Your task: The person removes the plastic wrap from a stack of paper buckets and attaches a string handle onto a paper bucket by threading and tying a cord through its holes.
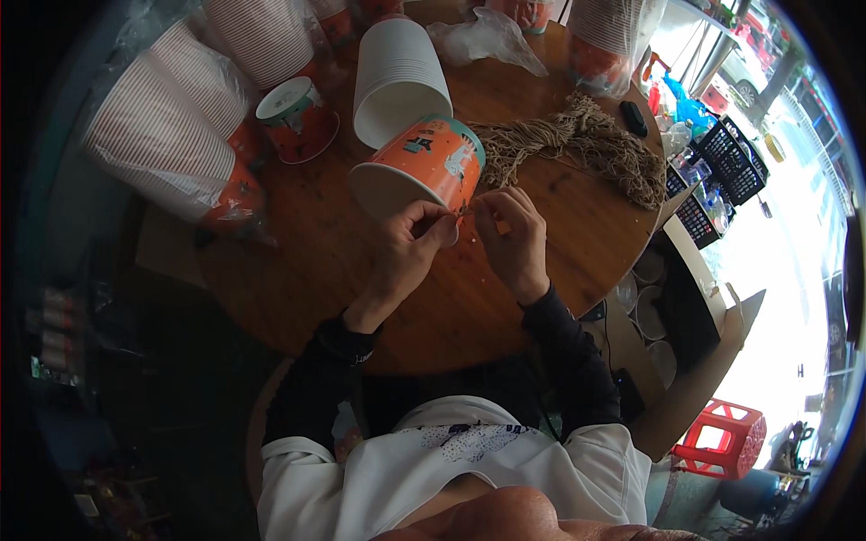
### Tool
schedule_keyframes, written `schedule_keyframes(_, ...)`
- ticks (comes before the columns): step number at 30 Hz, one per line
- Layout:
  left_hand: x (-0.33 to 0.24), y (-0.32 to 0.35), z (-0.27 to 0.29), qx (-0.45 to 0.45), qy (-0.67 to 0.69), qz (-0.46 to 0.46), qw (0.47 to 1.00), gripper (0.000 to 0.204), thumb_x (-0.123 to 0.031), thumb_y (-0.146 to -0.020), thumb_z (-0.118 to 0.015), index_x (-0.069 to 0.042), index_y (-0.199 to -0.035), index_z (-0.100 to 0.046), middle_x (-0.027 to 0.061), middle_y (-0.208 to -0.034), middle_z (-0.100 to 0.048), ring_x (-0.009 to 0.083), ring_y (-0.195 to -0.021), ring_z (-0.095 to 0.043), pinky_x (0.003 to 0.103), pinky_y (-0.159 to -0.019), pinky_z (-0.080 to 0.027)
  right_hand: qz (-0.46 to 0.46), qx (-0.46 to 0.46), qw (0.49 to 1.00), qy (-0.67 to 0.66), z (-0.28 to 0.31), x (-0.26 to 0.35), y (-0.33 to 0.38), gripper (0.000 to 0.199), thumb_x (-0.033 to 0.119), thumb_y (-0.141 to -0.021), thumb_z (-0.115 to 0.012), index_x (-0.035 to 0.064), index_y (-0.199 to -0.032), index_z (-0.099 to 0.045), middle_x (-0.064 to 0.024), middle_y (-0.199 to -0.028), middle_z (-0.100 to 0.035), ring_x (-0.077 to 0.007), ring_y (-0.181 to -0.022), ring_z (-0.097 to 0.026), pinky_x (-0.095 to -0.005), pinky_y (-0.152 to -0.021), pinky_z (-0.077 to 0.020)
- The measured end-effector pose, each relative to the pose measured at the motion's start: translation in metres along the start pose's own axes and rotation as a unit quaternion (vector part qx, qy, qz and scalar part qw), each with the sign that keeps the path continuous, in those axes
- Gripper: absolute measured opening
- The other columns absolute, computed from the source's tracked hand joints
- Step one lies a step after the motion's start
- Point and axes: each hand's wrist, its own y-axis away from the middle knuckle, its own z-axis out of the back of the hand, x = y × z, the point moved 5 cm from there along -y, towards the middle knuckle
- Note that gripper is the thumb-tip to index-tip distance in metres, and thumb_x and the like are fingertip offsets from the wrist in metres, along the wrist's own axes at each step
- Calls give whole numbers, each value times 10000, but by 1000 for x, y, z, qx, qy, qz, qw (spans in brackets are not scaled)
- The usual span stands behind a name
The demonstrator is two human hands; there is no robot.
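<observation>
An orange paper tub [431, 160] with a teal base band and printed pictures lies tilted on its side, its wide mouth towards the lower left. At the near end of its rim is my left hand [410, 257], thumb and forefinger pinched together. Just to the right, my right hand [516, 236] is closed too, its fingertips drawn together close to the left ones. Whatever thin thing lies between the fingertips is too small to make out. A bundle of brown knotted strings [586, 149] spreads behind my right hand. Directly behind the tub rests a nested stack of white tubs [397, 77].
Plastic-wrapped stacks of paper tubs [167, 135] crowd the round wooden table [451, 325] at the left. One small tub [293, 113] stands beside them. A crumpled clear bag [492, 41] and a small black object [633, 118] lie farther back. An open cardboard box [695, 379] sits right of the table.
</observation>
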Motion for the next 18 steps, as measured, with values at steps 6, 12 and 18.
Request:
schedule_keyframes(6,5,0,0,-5,-107,-38,994,133,-140,-937,-644,-7,-943,-650,-16,-749,-632,37,-727,-565,206,-655,-468,-155,-2,986,-60,0,-16,5,79,53,-876,-626,-21,-850,-624,-111,-772,-629,-225,-663,-601,-316,-606,-497)
schedule_keyframes(12,-15,10,-7,-49,-212,-237,947,160,-51,-888,-665,-29,-1043,-632,52,-924,-655,132,-723,-626,246,-658,-506,-151,77,979,-114,-5,0,5,43,44,-913,-576,19,-948,-582,-149,-787,-655,-300,-703,-677,-339,-604,-513)
schedule_keyframes(18,-21,11,-22,-8,-223,-152,963,194,-22,-895,-637,-46,-1087,-623,100,-1023,-668,190,-816,-671,289,-644,-533,-94,106,989,-36,-1,12,9,101,14,-898,-562,66,-983,-579,-151,-812,-651,-325,-746,-678,-385,-596,-518)
